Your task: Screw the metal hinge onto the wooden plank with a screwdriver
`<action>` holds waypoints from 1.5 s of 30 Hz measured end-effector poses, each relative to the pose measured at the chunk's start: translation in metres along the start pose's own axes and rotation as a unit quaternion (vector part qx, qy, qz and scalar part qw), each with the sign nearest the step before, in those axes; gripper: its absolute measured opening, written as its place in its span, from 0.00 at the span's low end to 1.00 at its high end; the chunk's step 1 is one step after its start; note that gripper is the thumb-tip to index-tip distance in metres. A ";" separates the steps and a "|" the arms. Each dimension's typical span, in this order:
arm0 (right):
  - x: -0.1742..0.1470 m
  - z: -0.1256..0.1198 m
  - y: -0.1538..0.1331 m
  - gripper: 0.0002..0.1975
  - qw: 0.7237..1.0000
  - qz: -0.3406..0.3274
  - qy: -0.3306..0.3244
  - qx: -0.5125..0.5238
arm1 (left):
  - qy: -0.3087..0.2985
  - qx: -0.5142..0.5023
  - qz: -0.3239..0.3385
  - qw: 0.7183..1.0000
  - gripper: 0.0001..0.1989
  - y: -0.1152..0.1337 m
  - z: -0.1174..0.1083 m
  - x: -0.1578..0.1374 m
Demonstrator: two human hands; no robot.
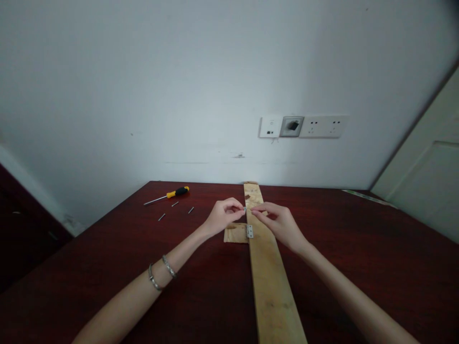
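Observation:
Above the long wooden board (274,286), my left hand (225,214) is closed in a pinch, with a small pale metallic piece (245,209) at its fingertips, too small to name. My right hand (278,222) also pinches, its fingertips just right of the left ones; what they hold, if anything, I cannot make out. A metal hinge (250,231) lies just below the hands, where a short wooden piece (234,234) meets the board's left side. Left of the hands, three screws (191,209) lie loose on the table.
A yellow and black screwdriver (175,192) lies at the back left of the dark red table (201,306). The board's far end reaches close to the white wall (201,95). Wall sockets (324,127) sit above the table. A thin flat strip (369,197) lies at the back right.

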State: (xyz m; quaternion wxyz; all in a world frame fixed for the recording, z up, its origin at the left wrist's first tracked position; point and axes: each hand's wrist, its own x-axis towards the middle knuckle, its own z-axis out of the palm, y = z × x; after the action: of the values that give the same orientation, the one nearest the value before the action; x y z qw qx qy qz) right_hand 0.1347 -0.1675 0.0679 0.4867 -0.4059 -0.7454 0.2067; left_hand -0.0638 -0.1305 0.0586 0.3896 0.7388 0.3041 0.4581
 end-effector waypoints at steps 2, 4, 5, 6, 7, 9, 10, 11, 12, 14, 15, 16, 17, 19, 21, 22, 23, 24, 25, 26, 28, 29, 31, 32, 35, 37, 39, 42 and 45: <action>0.000 0.001 0.002 0.10 1.000 0.006 -0.001 0.003 | -0.003 0.009 0.005 1.000 0.10 0.001 0.001 -0.001; 0.000 0.002 0.003 0.10 1.000 0.007 -0.008 0.007 | -0.006 0.016 0.003 1.000 0.10 0.002 0.000 -0.001; 0.000 0.002 0.003 0.10 1.000 0.007 -0.012 0.008 | -0.005 0.020 0.001 1.000 0.10 0.002 0.000 -0.002; -0.001 0.003 0.003 0.10 1.000 0.006 -0.016 0.010 | -0.005 0.023 0.000 1.000 0.11 0.003 -0.001 -0.002; -0.001 0.003 0.003 0.10 1.000 0.006 -0.018 0.011 | -0.005 0.027 0.001 1.000 0.11 0.003 -0.002 -0.003; -0.001 0.005 0.003 0.10 1.000 0.006 -0.020 0.016 | -0.009 0.034 0.001 0.999 0.10 0.003 -0.003 -0.004; -0.002 0.005 0.003 0.10 1.000 0.007 -0.021 0.020 | -0.011 0.035 0.001 0.999 0.10 0.004 -0.004 -0.005; -0.002 0.006 0.003 0.10 0.999 0.007 -0.023 0.024 | -0.013 0.034 -0.001 0.999 0.10 0.004 -0.004 -0.005; -0.002 0.007 0.003 0.09 0.999 0.008 -0.025 0.028 | -0.013 0.032 -0.003 0.999 0.10 0.004 -0.004 -0.006; -0.003 0.008 0.003 0.09 0.999 0.013 -0.024 0.041 | -0.015 0.024 -0.007 1.000 0.10 0.005 -0.003 -0.007; -0.002 0.009 0.003 0.08 0.998 0.018 -0.019 0.050 | -0.017 0.019 -0.010 1.000 0.10 0.006 -0.002 -0.007; -0.002 0.009 0.003 0.08 0.998 0.025 -0.013 0.059 | -0.021 0.013 -0.012 1.000 0.10 0.007 -0.001 -0.007; -0.002 0.009 0.003 0.08 0.997 0.033 -0.007 0.069 | -0.025 0.008 -0.015 1.000 0.09 0.008 0.000 -0.008; -0.001 0.009 0.003 0.07 0.995 0.047 0.001 0.083 | -0.032 0.001 -0.025 0.999 0.09 0.009 0.001 -0.009; -0.001 0.009 0.003 0.07 0.994 0.054 -0.001 0.094 | -0.035 -0.002 -0.035 0.999 0.09 0.010 0.002 -0.009; 0.000 0.008 0.003 0.07 0.993 0.055 -0.004 0.100 | -0.036 -0.003 -0.039 0.999 0.09 0.010 0.002 -0.009; 0.000 0.008 0.003 0.07 0.993 0.057 -0.007 0.106 | -0.036 -0.004 -0.042 0.998 0.09 0.009 0.002 -0.010; 0.000 0.008 0.002 0.07 0.992 0.058 -0.012 0.110 | -0.038 -0.004 -0.043 0.998 0.09 0.009 0.002 -0.010; -0.001 0.008 0.002 0.07 0.992 0.060 -0.016 0.114 | -0.039 -0.005 -0.042 0.998 0.09 0.009 0.002 -0.010; -0.001 0.008 0.002 0.07 0.991 0.063 -0.020 0.117 | -0.040 -0.005 -0.039 0.998 0.09 0.009 0.002 -0.010; -0.001 0.009 0.001 0.07 0.990 0.067 -0.023 0.121 | -0.043 -0.002 -0.033 0.999 0.08 0.009 0.002 -0.010; -0.001 0.009 0.001 0.07 0.990 0.068 -0.024 0.122 | -0.043 -0.002 -0.031 0.999 0.08 0.009 0.002 -0.010; -0.002 0.010 0.002 0.07 0.990 0.068 -0.024 0.125 | -0.043 -0.004 -0.029 0.999 0.08 0.010 0.002 -0.010; -0.002 0.010 0.002 0.07 0.990 0.067 -0.024 0.125 | -0.042 -0.005 -0.029 0.999 0.08 0.010 0.002 -0.010; -0.001 0.010 0.002 0.07 0.990 0.066 -0.026 0.125 | -0.037 -0.001 -0.028 0.999 0.07 0.012 0.003 -0.010; -0.001 0.010 0.003 0.07 0.990 0.065 -0.029 0.122 | -0.038 0.003 -0.030 0.999 0.07 0.013 0.004 -0.010; -0.002 0.010 0.002 0.07 0.990 0.065 -0.031 0.121 | -0.039 0.000 -0.035 0.999 0.07 0.014 0.004 -0.011; -0.002 0.010 0.001 0.07 0.990 0.071 -0.029 0.121 | -0.039 -0.007 -0.041 0.998 0.07 0.015 0.004 -0.011; -0.002 0.011 0.000 0.07 0.989 0.075 -0.029 0.123 | -0.041 -0.013 -0.043 0.998 0.07 0.015 0.004 -0.011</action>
State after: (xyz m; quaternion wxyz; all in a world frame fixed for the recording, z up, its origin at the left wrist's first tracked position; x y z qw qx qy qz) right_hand 0.1256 -0.1681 0.0616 0.4939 -0.3916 -0.6959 0.3441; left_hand -0.0630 -0.1486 0.0655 0.4307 0.7383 0.3131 0.4140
